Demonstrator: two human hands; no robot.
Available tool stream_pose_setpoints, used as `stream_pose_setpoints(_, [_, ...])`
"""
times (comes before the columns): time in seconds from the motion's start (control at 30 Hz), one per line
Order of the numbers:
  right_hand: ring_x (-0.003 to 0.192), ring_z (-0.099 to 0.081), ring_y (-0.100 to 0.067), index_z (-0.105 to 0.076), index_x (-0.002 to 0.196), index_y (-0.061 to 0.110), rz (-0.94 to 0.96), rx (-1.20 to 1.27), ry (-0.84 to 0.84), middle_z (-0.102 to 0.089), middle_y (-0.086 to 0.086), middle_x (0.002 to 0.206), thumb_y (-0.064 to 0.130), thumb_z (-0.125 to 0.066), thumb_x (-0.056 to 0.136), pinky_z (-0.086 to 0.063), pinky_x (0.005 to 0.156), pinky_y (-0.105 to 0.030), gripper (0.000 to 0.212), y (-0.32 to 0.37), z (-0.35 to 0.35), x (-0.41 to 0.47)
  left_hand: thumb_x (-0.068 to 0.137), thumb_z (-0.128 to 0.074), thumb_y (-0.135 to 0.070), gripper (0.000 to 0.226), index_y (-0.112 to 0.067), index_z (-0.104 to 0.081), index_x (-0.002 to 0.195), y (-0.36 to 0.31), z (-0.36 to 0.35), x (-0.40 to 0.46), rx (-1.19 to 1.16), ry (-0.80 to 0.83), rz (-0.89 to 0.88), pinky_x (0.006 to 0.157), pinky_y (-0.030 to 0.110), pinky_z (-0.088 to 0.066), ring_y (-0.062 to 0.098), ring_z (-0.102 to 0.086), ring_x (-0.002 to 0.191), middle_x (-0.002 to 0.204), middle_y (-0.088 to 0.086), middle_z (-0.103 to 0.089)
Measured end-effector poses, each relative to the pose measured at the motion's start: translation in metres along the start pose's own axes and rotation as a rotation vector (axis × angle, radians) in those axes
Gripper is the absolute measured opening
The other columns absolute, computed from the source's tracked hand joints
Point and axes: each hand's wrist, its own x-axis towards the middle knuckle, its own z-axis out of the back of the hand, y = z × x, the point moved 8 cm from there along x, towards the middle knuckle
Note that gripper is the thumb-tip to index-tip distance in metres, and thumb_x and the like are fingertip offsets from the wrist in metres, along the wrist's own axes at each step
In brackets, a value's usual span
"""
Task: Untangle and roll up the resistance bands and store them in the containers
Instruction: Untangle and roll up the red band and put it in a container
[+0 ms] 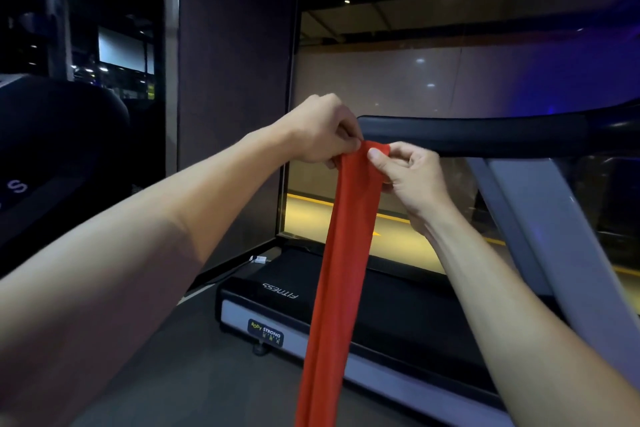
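The floor (194, 374) is dark and gray. A treadmill (381, 319) stands on it, close to the wall (228, 80) and the window (450, 87). Its black front end has a small foot (260, 349) that touches the floor. A thin cable (225, 276) lies beside it.

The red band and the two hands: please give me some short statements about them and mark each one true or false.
1. Both hands pinch the top end of the red band. True: left hand and right hand hold it there.
2. The band is already rolled into a tight coil. False: it hangs down long and flat, out of the picture's lower edge.
3. A treadmill stands behind the band. True.
4. The left hand rests on the treadmill handrail. False: it holds the band.
5. A storage container stands on the floor. False: none is in view.
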Motion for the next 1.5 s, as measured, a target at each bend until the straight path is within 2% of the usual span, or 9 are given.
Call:
stream_pose_setpoints(0.2, [0.070, -0.072, -0.014, -0.069, 0.084, 0.014, 0.026, 0.083, 0.032, -0.075, 0.001, 0.074, 0.013, -0.071, 0.096, -0.058, 0.061, -0.030, 0.011, 0.012, -0.010, 0.018, 0.097, -0.067, -0.020, 0.015, -0.018, -0.076, 0.108, 0.002, 0.016, -0.014, 0.071, -0.310, -0.105, 0.079, 0.019, -0.055, 0.003, -0.065, 0.083, 0.097, -0.008, -0.073])
stream_pose_setpoints(0.33, [0.067, -0.071, -0.015, -0.068, 0.085, 0.010, 0.065, 0.090, 0.065, -0.075, -0.002, 0.073, 0.010, -0.071, 0.095, -0.057, 0.056, -0.028, 0.011, 0.016, -0.015, 0.025, 0.094, -0.071, -0.023, 0.016, -0.021, -0.076, 0.109, 0.005, 0.030, -0.018, 0.055, -0.371, -0.121, 0.076, 0.011, -0.051, -0.005, -0.061, 0.076, 0.094, -0.014, -0.070])
stream_pose_setpoints(0.43, [0.064, -0.069, -0.011, -0.068, 0.085, 0.012, 0.111, 0.112, 0.044, -0.075, 0.001, 0.072, 0.009, -0.072, 0.095, -0.055, 0.055, -0.026, 0.011, 0.021, -0.015, 0.029, 0.087, -0.078, -0.042, 0.051, -0.025, -0.060, 0.132, 0.029, 0.028, -0.026, -0.228, -0.401, -0.010, 0.077, 0.016, -0.056, -0.002, -0.068, 0.085, 0.108, -0.009, -0.073])
stream_pose_setpoints(0.53, [0.063, -0.067, -0.010, -0.069, 0.085, 0.014, 0.131, 0.099, 0.034, -0.074, 0.003, 0.071, 0.011, -0.073, 0.094, -0.056, 0.055, -0.026, 0.011, 0.024, -0.015, 0.034, 0.076, -0.082, -0.056, 0.085, -0.025, -0.043, 0.144, 0.056, -0.004, -0.050, -0.541, -0.330, 0.143, 0.092, 0.029, -0.057, 0.005, -0.067, 0.109, 0.128, -0.006, -0.065])
stream_pose_setpoints(0.7, [0.065, -0.066, -0.011, -0.070, 0.085, 0.016, 0.113, 0.077, 0.028, -0.074, 0.003, 0.073, 0.012, -0.074, 0.094, -0.055, 0.059, -0.030, 0.011, 0.024, -0.015, 0.044, 0.080, -0.085, -0.037, 0.037, -0.021, -0.068, 0.107, 0.089, -0.090, -0.110, -0.650, -0.317, 0.289, 0.088, 0.048, -0.059, 0.017, -0.073, 0.094, 0.107, -0.003, -0.074])
stream_pose_setpoints(0.8, [0.065, -0.067, -0.010, -0.070, 0.085, 0.016, 0.098, 0.046, 0.021, -0.074, 0.004, 0.073, 0.012, -0.074, 0.094, -0.056, 0.059, -0.030, 0.011, 0.021, -0.016, 0.050, 0.083, -0.084, -0.032, 0.023, -0.025, -0.073, 0.101, 0.101, -0.129, -0.129, -0.679, -0.316, 0.373, 0.084, 0.037, -0.059, 0.011, -0.073, 0.088, 0.096, -0.007, -0.076])
stream_pose_setpoints(0.93, [0.063, -0.066, -0.007, -0.070, 0.085, 0.015, 0.082, 0.033, 0.015, -0.074, 0.005, 0.070, 0.010, -0.074, 0.094, -0.055, 0.057, -0.026, 0.011, 0.015, -0.016, 0.053, 0.089, -0.078, -0.024, 0.015, -0.024, -0.074, 0.103, 0.098, -0.150, -0.133, -0.694, -0.332, 0.385, 0.075, 0.013, -0.049, 0.005, -0.070, 0.087, 0.094, -0.010, -0.076])
stream_pose_setpoints(1.07, [0.062, -0.066, -0.008, -0.069, 0.085, 0.014, 0.076, 0.007, 0.007, -0.073, 0.005, 0.069, 0.010, -0.074, 0.094, -0.055, 0.056, -0.025, 0.011, 0.009, -0.017, 0.054, 0.091, -0.075, -0.024, 0.007, -0.025, -0.075, 0.098, 0.096, -0.161, -0.134, -0.693, -0.311, 0.396, 0.079, 0.023, -0.057, 0.004, -0.072, 0.087, 0.092, -0.011, -0.077])
stream_pose_setpoints(1.5, [0.059, -0.065, -0.006, -0.070, 0.082, 0.015, 0.060, -0.018, 0.021, -0.073, 0.006, 0.067, 0.009, -0.075, 0.093, -0.051, 0.054, -0.022, 0.014, 0.007, -0.034, 0.048, 0.090, -0.076, -0.018, 0.017, -0.034, -0.076, 0.088, 0.102, -0.159, -0.154, -0.703, -0.406, 0.469, 0.071, 0.021, -0.054, 0.002, -0.073, 0.083, 0.084, -0.016, -0.077])
